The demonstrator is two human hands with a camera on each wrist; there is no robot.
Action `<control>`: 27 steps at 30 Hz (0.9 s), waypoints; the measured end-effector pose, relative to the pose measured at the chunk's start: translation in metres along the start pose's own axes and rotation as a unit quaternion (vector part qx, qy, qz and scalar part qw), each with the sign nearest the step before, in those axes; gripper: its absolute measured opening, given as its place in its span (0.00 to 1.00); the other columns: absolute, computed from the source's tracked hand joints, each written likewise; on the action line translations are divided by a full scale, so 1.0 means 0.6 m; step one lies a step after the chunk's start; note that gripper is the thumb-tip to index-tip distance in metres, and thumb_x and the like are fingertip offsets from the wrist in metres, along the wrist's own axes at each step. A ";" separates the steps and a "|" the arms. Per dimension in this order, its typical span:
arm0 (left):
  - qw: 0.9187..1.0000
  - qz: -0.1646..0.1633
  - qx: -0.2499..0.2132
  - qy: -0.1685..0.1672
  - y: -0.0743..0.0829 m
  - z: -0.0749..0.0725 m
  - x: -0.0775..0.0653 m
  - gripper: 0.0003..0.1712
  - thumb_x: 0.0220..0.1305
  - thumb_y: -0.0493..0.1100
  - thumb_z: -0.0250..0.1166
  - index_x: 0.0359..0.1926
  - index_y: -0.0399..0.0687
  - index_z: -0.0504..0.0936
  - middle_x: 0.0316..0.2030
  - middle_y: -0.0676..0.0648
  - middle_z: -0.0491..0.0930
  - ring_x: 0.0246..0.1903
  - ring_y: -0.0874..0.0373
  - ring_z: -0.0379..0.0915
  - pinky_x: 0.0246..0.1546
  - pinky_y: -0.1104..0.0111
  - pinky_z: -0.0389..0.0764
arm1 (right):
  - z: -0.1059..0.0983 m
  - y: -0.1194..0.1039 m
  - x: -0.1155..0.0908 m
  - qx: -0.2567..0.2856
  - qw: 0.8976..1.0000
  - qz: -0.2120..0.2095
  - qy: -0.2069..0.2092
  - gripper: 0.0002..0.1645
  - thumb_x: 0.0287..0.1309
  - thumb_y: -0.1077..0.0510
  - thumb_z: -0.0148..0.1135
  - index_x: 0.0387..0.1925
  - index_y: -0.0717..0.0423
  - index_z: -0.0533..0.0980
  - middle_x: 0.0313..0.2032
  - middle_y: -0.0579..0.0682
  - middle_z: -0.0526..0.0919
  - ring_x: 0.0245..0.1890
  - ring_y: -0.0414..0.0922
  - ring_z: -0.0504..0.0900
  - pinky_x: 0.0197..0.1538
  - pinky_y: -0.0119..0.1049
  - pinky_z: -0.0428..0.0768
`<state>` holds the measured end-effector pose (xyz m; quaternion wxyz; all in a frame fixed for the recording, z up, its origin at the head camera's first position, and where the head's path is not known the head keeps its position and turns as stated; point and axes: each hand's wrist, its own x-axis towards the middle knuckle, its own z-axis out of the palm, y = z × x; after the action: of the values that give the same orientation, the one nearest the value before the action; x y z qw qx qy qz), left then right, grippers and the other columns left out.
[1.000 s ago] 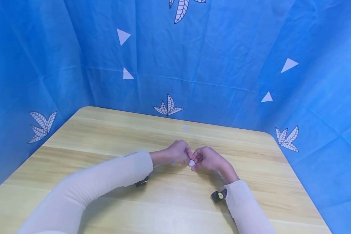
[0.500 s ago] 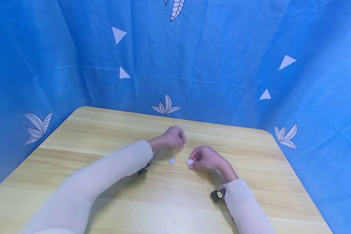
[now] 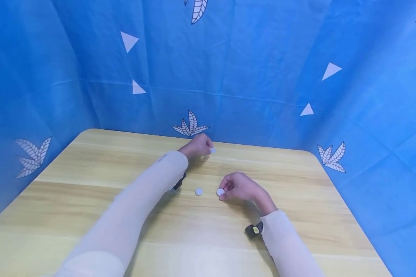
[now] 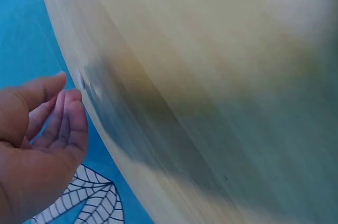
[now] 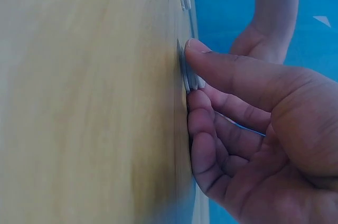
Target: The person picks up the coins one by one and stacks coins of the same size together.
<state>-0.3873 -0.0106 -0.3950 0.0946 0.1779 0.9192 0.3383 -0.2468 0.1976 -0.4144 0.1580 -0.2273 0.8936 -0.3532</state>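
Note:
In the head view my right hand point(image 3: 240, 187) stays low over the table, pinching a small stack of white discs point(image 3: 220, 192) by its edges. In the right wrist view, thumb and fingers hold the stacked discs point(image 5: 191, 73) edge-on at the tabletop. My left hand point(image 3: 198, 146) reaches to the back of the table, beside a white disc point(image 3: 213, 150). The left wrist view has this disc point(image 4: 80, 78) just past the fingertips, with a gap between thumb and fingers. Another white disc point(image 3: 198, 191) lies to the left of the stack.
The wooden table point(image 3: 100, 165) has rounded far corners. Blue cloth point(image 3: 246, 77) with white leaves and triangles hangs behind it and at both sides. A black wrist camera point(image 3: 253, 231) sits below the right wrist.
My left hand has left the stack and moved away toward the back of the table, up to the far disc. It uncovered the left disc. The right hand keeps holding the stack.

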 end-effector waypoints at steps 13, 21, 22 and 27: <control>0.998 -0.017 -0.032 -0.043 -0.032 -0.010 0.043 0.20 0.58 0.35 0.76 0.52 0.42 0.85 0.46 0.45 0.83 0.49 0.52 0.78 0.50 0.66 0.81 | 0.008 -0.011 0.008 -0.006 1.000 0.007 -0.004 0.11 0.51 0.59 0.80 0.35 0.53 0.84 0.30 0.43 0.85 0.34 0.41 0.82 0.45 0.39 0.81; 0.998 -0.036 -0.021 -0.054 -0.031 -0.008 0.050 0.18 0.59 0.35 0.75 0.52 0.43 0.86 0.48 0.46 0.82 0.48 0.53 0.74 0.52 0.65 0.78 | 0.008 -0.015 0.008 -0.010 1.000 0.005 -0.003 0.12 0.51 0.58 0.80 0.36 0.53 0.84 0.31 0.43 0.85 0.35 0.41 0.82 0.46 0.38 0.82; 0.998 -0.034 -0.023 -0.056 -0.032 -0.008 0.051 0.18 0.59 0.35 0.75 0.52 0.43 0.86 0.48 0.46 0.81 0.48 0.53 0.74 0.52 0.65 0.78 | 0.007 -0.014 0.008 -0.011 1.000 0.006 -0.003 0.12 0.51 0.58 0.80 0.36 0.53 0.84 0.31 0.43 0.85 0.35 0.41 0.82 0.46 0.37 0.82; 0.996 -0.038 -0.032 -0.070 -0.039 -0.008 0.049 0.18 0.61 0.37 0.74 0.52 0.44 0.86 0.50 0.46 0.82 0.49 0.53 0.73 0.56 0.62 0.76 | 0.006 -0.013 0.006 -0.014 1.000 0.003 -0.006 0.12 0.51 0.58 0.80 0.36 0.53 0.84 0.31 0.43 0.85 0.35 0.41 0.82 0.45 0.37 0.82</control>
<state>-0.4220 -0.0182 -0.4083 0.1772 0.1625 0.9052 0.3506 -0.2461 0.1889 -0.4120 0.1615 -0.2285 0.8982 -0.3390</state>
